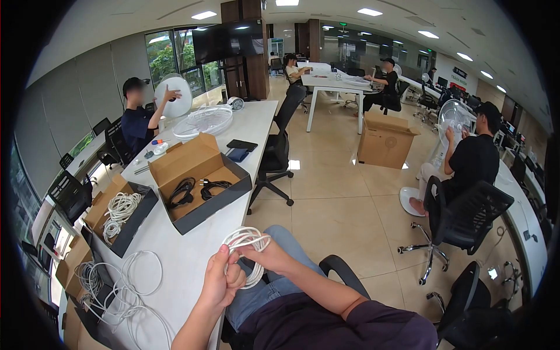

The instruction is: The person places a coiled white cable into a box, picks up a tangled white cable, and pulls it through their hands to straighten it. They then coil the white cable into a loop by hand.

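A coiled white cable [252, 279] is held in front of me, over my lap at the table's edge. My left hand [226, 279] is closed on the coil's left side, thumb pointing up. On the other side my right hand [263, 254] grips the loops, its fingers partly hidden behind the cable. To the left on the table, loose loops of grey-white cable [140, 281] spread out of a box. Another box [131, 224] holds bundled white cable [121, 210]. A larger open box [207, 208] contains black power cords [182, 192].
The white table [192, 256] runs away from me, with fan grilles [202, 121] and a dark pouch [238, 154] farther along. A person [140, 116] holds a white fan base across it. Office chairs [284, 151], a cardboard carton [385, 142] and a seated person [473, 157] are right.
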Available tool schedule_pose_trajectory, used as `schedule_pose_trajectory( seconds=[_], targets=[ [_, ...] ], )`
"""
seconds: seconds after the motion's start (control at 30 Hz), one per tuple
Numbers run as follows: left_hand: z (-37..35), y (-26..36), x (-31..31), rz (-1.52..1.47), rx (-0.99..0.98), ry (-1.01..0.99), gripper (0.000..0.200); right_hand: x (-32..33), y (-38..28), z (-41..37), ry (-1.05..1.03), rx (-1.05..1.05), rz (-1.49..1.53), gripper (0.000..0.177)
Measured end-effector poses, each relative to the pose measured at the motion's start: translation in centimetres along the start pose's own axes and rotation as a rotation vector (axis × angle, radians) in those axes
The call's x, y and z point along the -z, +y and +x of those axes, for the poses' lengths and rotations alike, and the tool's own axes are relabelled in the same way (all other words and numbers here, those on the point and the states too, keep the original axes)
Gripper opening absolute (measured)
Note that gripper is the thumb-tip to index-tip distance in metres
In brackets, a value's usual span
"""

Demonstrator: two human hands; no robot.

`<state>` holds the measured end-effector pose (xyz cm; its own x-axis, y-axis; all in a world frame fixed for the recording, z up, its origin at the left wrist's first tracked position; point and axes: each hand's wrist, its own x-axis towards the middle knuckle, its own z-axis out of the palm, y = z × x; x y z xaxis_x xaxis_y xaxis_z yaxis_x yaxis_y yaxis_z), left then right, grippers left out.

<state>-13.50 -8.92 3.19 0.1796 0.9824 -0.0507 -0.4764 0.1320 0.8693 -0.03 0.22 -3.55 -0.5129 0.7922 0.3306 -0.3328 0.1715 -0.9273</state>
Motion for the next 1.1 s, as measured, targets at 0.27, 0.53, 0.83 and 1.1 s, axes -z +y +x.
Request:
schedule_pose_trajectory(
  seconds=[0.27, 0.53, 0.83, 1.1],
  targets=[
    [-0.3, 1.0, 0.1, -0.051, -0.008, -0.005, 0.043, 0.9, 1.0, 0.1, -0.245, 0.059, 0.212, 0.031],
    [-0.1, 2.3, 1.1, -0.297, 0.066, 0.052, 0.042, 2.6, 0.6, -0.6, -0.27, 0.302, -0.005, 0.058],
    [-1.1, 4.2, 2.2, -0.265, 0.102, 0.07, 0.034, 7.9, -4.2, -2.4, 0.293, 0.531, -0.877, 0.023],
    [0.8, 0.7, 0.1, 0.083, 0.249, -0.1, 0.026, 12.4, -9.5, -2.2, 0.573, 0.589, -1.052, 0.021]
  ],
)
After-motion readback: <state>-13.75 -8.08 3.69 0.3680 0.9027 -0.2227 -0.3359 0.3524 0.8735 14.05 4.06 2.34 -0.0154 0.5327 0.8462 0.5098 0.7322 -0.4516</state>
